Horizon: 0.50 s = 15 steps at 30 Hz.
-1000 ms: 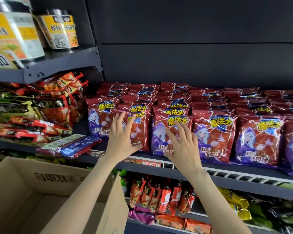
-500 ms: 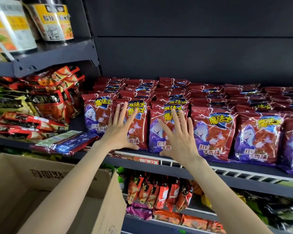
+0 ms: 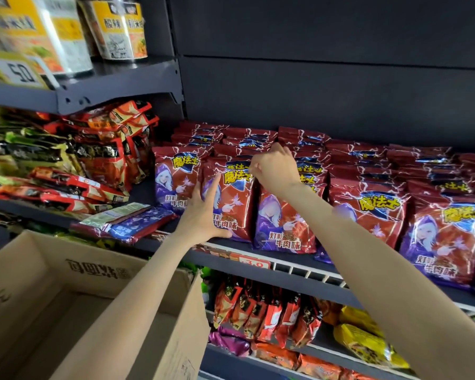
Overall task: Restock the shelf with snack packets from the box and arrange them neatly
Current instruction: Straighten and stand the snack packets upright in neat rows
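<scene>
Rows of red and purple snack packets stand on the dark middle shelf (image 3: pixel 299 272). My left hand (image 3: pixel 203 212) grips the lower left side of the front packet (image 3: pixel 235 207) in the second row from the left, thumb under its bottom edge. My right hand (image 3: pixel 274 171) is closed on the top edge of that same packet, pinching it. The cardboard box (image 3: pixel 93 267) sits open at the lower left under my left forearm; its inside is mostly hidden by my arm.
Two packets (image 3: pixel 126 220) lie flat on the shelf left of the rows. Mixed orange and green packets (image 3: pixel 93 160) pile up further left. Noodle cups (image 3: pixel 121 28) stand on the upper left shelf. Red and yellow packets (image 3: pixel 266 311) fill the shelf below.
Both hands were pressed flat and open against the front packets. Now the left hand has wrapped round one packet's side and the right hand has risen and closed on its top edge.
</scene>
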### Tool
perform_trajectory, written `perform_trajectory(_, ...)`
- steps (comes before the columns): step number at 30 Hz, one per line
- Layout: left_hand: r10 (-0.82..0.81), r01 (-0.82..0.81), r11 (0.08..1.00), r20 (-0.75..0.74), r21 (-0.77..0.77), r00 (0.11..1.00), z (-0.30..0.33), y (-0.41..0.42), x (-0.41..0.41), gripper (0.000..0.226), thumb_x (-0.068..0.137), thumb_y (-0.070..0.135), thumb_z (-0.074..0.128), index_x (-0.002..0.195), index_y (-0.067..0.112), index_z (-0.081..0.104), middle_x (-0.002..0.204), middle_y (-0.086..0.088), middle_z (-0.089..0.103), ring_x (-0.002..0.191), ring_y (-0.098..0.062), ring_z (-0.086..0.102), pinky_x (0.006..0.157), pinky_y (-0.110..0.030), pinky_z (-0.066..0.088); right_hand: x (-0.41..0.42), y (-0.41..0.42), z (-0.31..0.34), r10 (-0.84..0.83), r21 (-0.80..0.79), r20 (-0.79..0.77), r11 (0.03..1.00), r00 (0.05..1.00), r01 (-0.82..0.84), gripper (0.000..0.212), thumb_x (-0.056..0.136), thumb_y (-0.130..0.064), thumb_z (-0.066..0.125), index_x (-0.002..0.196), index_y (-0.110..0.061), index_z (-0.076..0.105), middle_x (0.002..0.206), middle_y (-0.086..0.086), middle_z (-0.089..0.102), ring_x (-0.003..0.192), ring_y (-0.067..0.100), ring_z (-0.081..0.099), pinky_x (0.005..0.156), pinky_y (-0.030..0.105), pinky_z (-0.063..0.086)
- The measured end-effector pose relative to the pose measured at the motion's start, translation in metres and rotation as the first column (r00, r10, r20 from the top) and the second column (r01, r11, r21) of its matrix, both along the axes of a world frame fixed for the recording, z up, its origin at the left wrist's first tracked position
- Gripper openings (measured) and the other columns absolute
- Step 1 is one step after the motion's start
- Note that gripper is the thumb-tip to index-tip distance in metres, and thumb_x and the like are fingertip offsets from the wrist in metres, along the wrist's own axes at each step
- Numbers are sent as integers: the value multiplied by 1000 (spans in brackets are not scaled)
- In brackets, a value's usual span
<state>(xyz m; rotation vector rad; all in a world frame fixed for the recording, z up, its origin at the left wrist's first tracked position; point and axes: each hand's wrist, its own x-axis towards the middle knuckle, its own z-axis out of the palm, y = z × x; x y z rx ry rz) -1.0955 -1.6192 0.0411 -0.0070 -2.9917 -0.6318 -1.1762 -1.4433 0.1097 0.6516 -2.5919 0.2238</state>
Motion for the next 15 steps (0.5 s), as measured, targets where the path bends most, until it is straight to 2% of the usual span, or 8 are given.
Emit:
perform_trajectory(4, -18, 17, 999, -42, -31, 999, 2, -6, -4, 134, 61, 45, 84, 133, 51, -30, 146, -21, 20, 135, -37, 23, 104, -51, 30, -1, 0, 2, 8, -134, -2, 991, 1000, -8, 20, 91, -22, 55, 99, -15, 71, 92, 5, 70, 113, 26, 44, 98, 37, 34)
perform_trajectory(6, -35, 34, 999, -43, -23, 998, 3, -5, -5, 134, 62, 43, 84, 131, 51, -30, 140, -17, 25, 131, -34, 26, 104, -49, 31, 6, 2, 3, 57, -180, -13, 982, 998, -58, 15, 89, -18, 58, 96, -14, 70, 92, 5, 70, 108, 28, 47, 95, 40, 38)
perform_trajectory(8, -51, 52, 999, -33, 8, 998, 3, -5, -6, 134, 62, 40, 85, 129, 53, -31, 142, -16, 22, 134, -33, 22, 105, -50, 29, 22, 14, 2, 91, -200, -140, 973, 986, -118, 12, 84, -14, 65, 96, -11, 69, 93, 7, 67, 97, 30, 52, 85, 42, 45)
perform_trajectory(10, -80, 81, 994, -14, 75, 997, 2, -5, -6, 134, 63, 35, 85, 131, 53, -29, 149, -15, 13, 139, -32, 15, 108, -52, 25, 48, 32, -10, 79, -191, -268, 973, 960, -134, 23, 78, -14, 72, 100, -12, 67, 99, 8, 63, 92, 30, 53, 78, 41, 48)
perform_trajectory(11, -97, 97, 989, -1, 112, 995, 2, -6, -6, 134, 64, 32, 85, 133, 52, -28, 152, -14, 7, 141, -32, 13, 109, -51, 24, 62, 43, -21, 74, -159, -290, 979, 954, -124, 32, 75, -17, 75, 105, -14, 66, 108, 9, 61, 98, 30, 52, 80, 41, 48)
perform_trajectory(13, -131, 128, 980, 12, 155, 991, 3, -5, -6, 135, 65, 29, 85, 135, 49, -28, 155, -11, -4, 143, -31, 13, 110, -48, 25, 82, 64, -42, 73, -31, -259, 996, 963, -84, 55, 68, -31, 81, 118, -19, 61, 131, 12, 52, 119, 33, 45, 91, 46, 44)
perform_trajectory(15, -148, 145, 978, 9, 152, 989, 4, -4, -6, 135, 65, 28, 86, 137, 46, -27, 156, -11, -8, 142, -30, 17, 109, -45, 29, 88, 78, -58, 64, 171, -171, 985, 983, -34, 81, 57, -49, 84, 127, -26, 52, 147, 16, 38, 134, 39, 33, 104, 53, 34)
